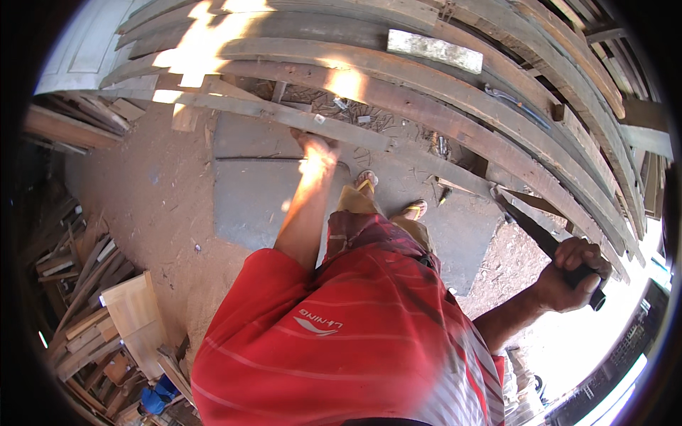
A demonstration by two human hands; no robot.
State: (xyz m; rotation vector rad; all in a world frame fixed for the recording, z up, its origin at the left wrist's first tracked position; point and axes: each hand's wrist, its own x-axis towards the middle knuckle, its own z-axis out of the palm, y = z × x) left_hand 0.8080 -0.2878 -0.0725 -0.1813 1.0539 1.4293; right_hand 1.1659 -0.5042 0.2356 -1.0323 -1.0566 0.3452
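Head view. Left hand [321,145]: at the near edge of board [362,135], seemingly steadying it; finger closure cannot be told. Right hand [574,275]: clenched round the near end of bar [529,228], presumably for leverage; bar's far end by board's end, forward-left of this hand. Beams [398,71]: beyond both hands.

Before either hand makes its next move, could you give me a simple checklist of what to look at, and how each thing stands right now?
1. Right hand closed around the long dark bar: ok.
2. Left hand at the narrow plank: ok; how firmly it grips, cannot tell.
3. Bar's far tip touching wood: cannot tell, too small to judge.
4. Feet covered: not ok, open sandals with yellow straps.
5. Boards free of loose tools: not ok, a blue-handled tool lies on them.
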